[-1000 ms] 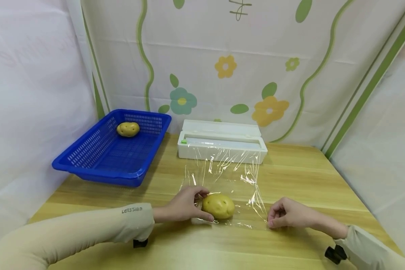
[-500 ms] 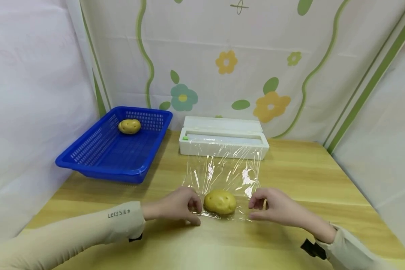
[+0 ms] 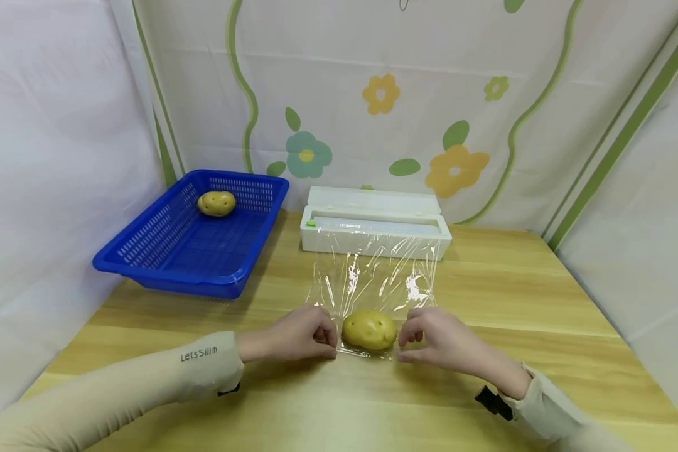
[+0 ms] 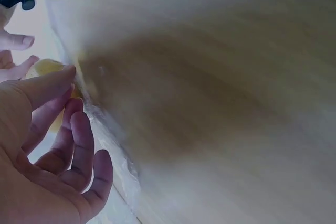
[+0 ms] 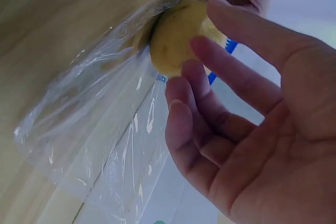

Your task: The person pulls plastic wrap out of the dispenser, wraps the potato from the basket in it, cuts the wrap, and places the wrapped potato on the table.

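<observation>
Your wooden table (image 3: 339, 408) looks smooth, so anything rounded on it could roll if nudged. The blue basket (image 3: 186, 286) stands well apart, off to your left and farther back; only a wide sweep would be likely to bump it. The white box (image 3: 373, 199) feeds the sheet, and since nothing visible weighs it down, a hard pull could drag it toward you. The clear film (image 3: 353, 276) runs forward from that box, creased and shiny; uneven tension could make it split, fold over or cling to itself. Your right hand (image 3: 441, 339) is loosely curved beside the film's near edge, thumb apart from the fingers, so you seem to have no firm hold there and that corner could slip away. Your left hand (image 3: 302, 333) has thumb and fingertips close together at the other side; whether film is caught between them you cannot tell, so a lift could come up lopsided. The near potato (image 3: 370, 329) sits between your hands, apparently on the film close to its front edge; tugging could tip it off. The far potato (image 3: 216, 203), inside the basket, seems safe. The green tab (image 3: 311, 223) at the box's left end could snag film.
</observation>
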Motion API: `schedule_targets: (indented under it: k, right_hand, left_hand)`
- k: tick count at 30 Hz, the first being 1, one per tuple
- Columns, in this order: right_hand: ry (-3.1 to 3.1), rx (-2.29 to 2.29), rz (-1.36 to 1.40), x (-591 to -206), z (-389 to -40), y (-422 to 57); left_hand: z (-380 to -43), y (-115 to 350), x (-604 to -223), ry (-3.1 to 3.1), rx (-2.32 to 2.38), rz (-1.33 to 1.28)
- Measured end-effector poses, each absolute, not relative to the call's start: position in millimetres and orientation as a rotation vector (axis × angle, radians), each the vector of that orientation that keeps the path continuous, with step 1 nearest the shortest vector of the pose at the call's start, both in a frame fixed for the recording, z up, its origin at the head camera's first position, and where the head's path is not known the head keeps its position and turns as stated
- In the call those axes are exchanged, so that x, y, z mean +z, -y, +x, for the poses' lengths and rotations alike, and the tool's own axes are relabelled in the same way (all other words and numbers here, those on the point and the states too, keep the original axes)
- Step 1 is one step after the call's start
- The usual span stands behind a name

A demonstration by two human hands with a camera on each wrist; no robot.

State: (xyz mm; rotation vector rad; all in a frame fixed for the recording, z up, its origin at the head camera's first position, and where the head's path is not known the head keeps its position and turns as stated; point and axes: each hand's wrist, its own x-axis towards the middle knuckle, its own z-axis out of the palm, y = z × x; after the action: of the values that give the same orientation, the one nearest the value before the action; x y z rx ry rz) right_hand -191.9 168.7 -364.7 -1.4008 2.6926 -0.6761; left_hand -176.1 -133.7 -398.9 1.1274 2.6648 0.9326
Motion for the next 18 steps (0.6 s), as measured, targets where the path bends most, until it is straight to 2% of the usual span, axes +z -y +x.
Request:
schedule_targets:
  k: [9,14,18]
  right_hand:
    - [-2.637,-0.327,-1.702,-377,-193,-173]
    - [-2.576,-0.316,-2.038,-385,-196,-175]
    - [-2.58,-0.339,-2.123,-386,-197,-177]
  left_hand:
    - [-178,132,-402,-2.682,0.803,1.255]
    - [-180,135,-404,-2.691,0.808,1.274]
    - [-182,139,-406,-2.689,0.855,1.267]
